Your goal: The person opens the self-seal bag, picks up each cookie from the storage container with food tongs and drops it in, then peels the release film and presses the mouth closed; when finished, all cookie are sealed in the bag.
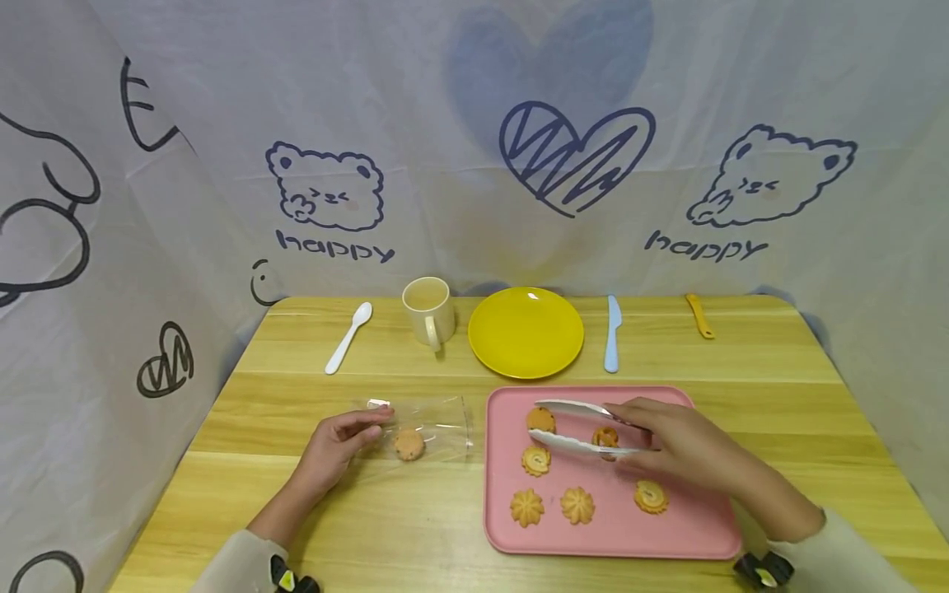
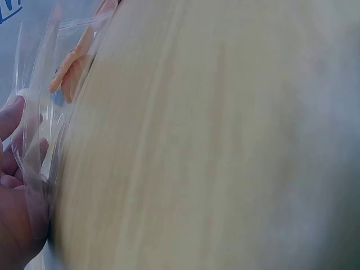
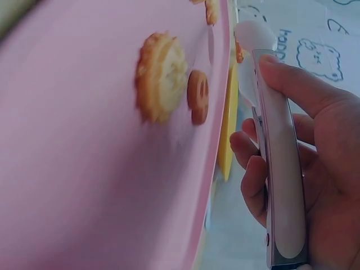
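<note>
In the head view, a pink tray (image 1: pixel 615 531) lies lengthwise left to right. Over it the right hand (image 1: pixel 689 445) grips silver tongs (image 1: pixel 572 407) — long axis sideways, parted tips pointing left, about the far-left cookie (image 1: pixel 542 420). Beside the tray, the left hand (image 1: pixel 337 445) holds a clear bag (image 1: pixel 447 420) by its left end — one round biscuit (image 1: pixel 409 445) inside.

A clear plastic bag (image 1: pixel 437 422) is lying on the table (image 1: pixel 400 511), just beside the left edge of the pink tray (image 1: pixel 615 537); a round, speckled brown cookie (image 1: pixel 409 445) is showing inside, and the left hand (image 1: pixel 337 445) is holding the bag's left end. The right hand (image 1: pixel 685 445) is gripping silvery tongs (image 1: pixel 580 408), which are spreading their arms toward the tray's far left corner. Near that corner a round, speckled cookie (image 1: pixel 540 421) is resting between their tips; contact is unclear. A brown cookie with holes (image 1: pixel 605 439) is lying farther right.
</note>
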### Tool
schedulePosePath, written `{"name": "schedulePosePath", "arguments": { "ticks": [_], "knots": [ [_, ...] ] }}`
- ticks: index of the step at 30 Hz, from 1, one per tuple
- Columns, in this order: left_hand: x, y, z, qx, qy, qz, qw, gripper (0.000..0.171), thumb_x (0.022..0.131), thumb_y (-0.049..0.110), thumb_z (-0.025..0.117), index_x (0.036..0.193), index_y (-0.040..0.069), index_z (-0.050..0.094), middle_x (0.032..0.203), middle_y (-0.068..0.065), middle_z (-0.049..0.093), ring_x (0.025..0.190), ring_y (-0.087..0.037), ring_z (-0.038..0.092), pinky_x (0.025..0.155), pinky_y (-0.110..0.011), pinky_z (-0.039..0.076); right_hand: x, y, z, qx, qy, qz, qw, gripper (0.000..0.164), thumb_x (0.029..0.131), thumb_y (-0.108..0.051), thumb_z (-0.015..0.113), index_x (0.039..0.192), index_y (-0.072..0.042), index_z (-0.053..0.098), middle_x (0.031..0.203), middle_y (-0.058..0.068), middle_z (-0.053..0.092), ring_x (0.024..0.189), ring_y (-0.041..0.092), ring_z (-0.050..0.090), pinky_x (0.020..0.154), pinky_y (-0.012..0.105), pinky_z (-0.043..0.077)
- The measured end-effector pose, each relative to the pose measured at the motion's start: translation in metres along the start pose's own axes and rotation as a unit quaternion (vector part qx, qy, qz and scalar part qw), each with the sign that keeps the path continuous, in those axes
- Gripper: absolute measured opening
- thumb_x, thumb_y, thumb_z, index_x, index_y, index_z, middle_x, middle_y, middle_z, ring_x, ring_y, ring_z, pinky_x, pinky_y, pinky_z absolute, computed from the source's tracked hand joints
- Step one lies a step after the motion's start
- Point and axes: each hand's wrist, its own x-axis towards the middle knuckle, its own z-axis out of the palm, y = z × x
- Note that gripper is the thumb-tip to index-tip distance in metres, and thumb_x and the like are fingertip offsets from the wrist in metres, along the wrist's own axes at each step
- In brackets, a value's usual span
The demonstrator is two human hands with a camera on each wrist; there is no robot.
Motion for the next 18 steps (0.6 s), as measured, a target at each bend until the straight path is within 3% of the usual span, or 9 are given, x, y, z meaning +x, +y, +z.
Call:
{"name": "schedulePosePath", "arguments": {
  "ticks": [4,7,14,18],
  "knots": [
    [0.0,0.0,0.0,0.0,-0.001,-0.001,1.0,0.028,0.098,0.004,0.068,0.124,-0.007,0.071,0.137,-0.025,0.063,0.125,0.001,0.06,0.106,-0.016,0.048,0.015,-0.01,0.001,0.0,-0.019,-0.011,1.0,0.065,0.09,-0.04,0.081,0.146,-0.015,0.06,0.113,-0.006,0.067,0.087,0.008,0.055,0.074,0.025,0.049],
    [0.0,0.0,0.0,0.001,0.0,-0.006,1.0,0.028,0.099,0.005,0.068,0.124,-0.006,0.071,0.137,-0.024,0.063,0.125,0.001,0.06,0.106,-0.016,0.047,0.027,-0.017,0.002,0.004,-0.039,-0.015,0.999,0.064,0.091,-0.038,0.081,0.146,-0.014,0.06,0.097,-0.006,0.061,0.079,0.008,0.053,0.069,0.023,0.044],
    [0.0,-0.001,-0.001,0.002,0.001,-0.009,1.0,0.028,0.099,0.005,0.068,0.124,-0.006,0.071,0.137,-0.024,0.063,0.125,0.001,0.06,0.106,-0.016,0.048,0.051,-0.035,0.009,-0.001,-0.062,-0.021,0.998,0.064,0.093,-0.044,0.077,0.15,-0.021,0.057,0.126,-0.006,0.064,0.08,0.006,0.052,0.07,0.024,0.045],
    [0.0,-0.001,-0.001,0.0,-0.001,-0.005,1.0,0.028,0.099,0.004,0.068,0.124,-0.007,0.071,0.137,-0.024,0.063,0.125,0.001,0.06,0.106,-0.016,0.048,0.064,-0.045,0.01,-0.001,-0.072,-0.029,0.997,0.066,0.092,-0.044,0.079,0.151,-0.025,0.055,0.124,-0.006,0.065,0.078,0.006,0.051,0.068,0.024,0.046]
  ]
}}
